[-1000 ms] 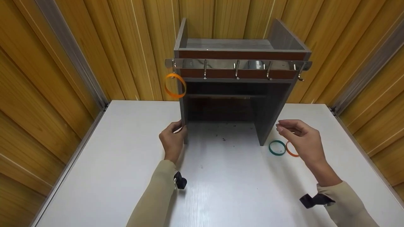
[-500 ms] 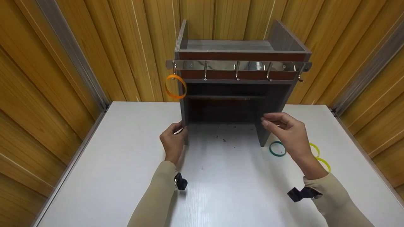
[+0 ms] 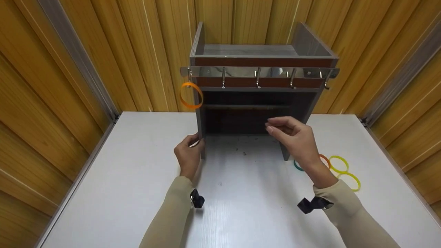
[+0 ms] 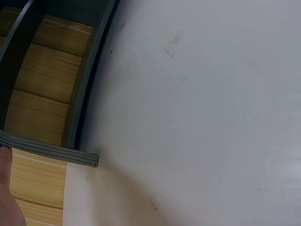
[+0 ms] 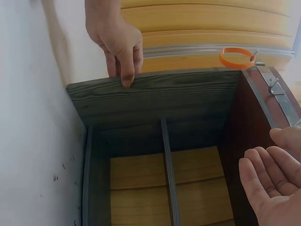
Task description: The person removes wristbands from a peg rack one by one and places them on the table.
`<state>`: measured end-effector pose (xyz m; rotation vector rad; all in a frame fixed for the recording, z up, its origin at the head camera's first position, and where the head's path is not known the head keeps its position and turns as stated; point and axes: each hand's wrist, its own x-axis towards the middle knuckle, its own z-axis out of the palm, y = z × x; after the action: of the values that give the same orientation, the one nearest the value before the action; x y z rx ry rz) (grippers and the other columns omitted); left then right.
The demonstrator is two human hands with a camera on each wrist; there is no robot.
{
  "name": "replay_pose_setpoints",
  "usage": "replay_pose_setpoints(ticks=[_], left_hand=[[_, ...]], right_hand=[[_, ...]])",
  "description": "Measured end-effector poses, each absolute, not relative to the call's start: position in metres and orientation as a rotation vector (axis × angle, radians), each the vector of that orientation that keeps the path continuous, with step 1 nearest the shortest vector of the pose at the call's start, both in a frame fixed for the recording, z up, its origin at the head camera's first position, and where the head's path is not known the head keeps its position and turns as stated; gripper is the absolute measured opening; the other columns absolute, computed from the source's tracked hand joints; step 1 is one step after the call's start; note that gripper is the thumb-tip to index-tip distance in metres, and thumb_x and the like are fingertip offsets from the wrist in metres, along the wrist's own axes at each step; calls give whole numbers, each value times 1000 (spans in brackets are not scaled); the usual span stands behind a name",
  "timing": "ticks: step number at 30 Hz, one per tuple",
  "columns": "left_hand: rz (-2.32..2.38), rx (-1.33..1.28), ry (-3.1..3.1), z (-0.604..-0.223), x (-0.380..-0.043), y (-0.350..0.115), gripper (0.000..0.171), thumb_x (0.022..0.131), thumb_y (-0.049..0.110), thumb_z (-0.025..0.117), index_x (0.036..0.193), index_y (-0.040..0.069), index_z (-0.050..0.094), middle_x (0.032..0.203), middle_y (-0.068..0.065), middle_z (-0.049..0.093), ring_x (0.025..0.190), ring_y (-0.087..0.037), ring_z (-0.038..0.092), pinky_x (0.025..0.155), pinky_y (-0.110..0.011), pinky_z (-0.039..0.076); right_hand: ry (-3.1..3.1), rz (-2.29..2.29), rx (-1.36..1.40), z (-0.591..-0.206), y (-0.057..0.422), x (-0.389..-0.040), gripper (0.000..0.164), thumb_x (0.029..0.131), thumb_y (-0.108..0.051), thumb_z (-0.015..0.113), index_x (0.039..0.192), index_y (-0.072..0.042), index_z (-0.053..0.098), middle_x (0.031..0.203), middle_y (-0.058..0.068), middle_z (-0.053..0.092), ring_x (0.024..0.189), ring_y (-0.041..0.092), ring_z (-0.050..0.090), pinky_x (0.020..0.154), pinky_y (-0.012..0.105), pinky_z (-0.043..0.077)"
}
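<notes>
A small grey-and-brown wooden shelf (image 3: 258,62) stands on the white table, a metal strip of hooks (image 3: 237,72) across its upper front. My left hand (image 3: 188,155) grips the lower front edge of its left side panel (image 5: 178,89), thumb inside as the right wrist view shows. An orange silicone wristband (image 3: 184,100) hangs from the leftmost hook. Before the shelf's right half, my right hand (image 3: 296,139) hovers below the hooks, fingers loosely bent. Nothing shows in its palm (image 5: 277,202) in the right wrist view.
Right of the shelf, on the table (image 3: 137,193), lie two yellow wristbands (image 3: 347,166), a red-orange one (image 3: 326,159) and a green one (image 3: 297,166), partly behind the right arm. Wood-patterned panels (image 3: 103,41) wall in the back and sides. Dark specks dot the tabletop under the shelf.
My right hand has moved left and slightly up, from beside the shelf to in front of it, uncovering the yellow wristbands. The left hand has kept its grip in place.
</notes>
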<state>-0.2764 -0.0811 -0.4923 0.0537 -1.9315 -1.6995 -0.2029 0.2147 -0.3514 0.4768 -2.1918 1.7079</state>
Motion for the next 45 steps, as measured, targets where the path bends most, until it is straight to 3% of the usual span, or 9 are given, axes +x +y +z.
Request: replay_pose_setpoints(ticks=[9,16,45], left_hand=[[-1695,29,-1924,-493,-277,-82,19,86,-8,82,103,0,81,103,-13,80,100,-28,78,79,-28,64],[-1698,51,-1936,-493,-276,-82,19,86,-7,82,103,1,81,102,-11,80,100,-27,78,79,-28,64],[-1768,69,-1896,-493,-274,-81,19,86,-10,80,102,0,81,101,-13,80,98,-28,78,77,-26,63]], right_hand=[[-2144,1751,571,-344,193,-212,27,98,-1,76,124,5,72,118,11,75,109,24,74,89,27,61],[-2074,1845,624,-339,175,-218,24,98,3,74,121,8,71,115,16,74,106,27,75,90,33,62],[-1980,2067,636,-331,113,-240,22,96,-6,79,116,3,75,113,16,76,103,30,75,91,39,62]])
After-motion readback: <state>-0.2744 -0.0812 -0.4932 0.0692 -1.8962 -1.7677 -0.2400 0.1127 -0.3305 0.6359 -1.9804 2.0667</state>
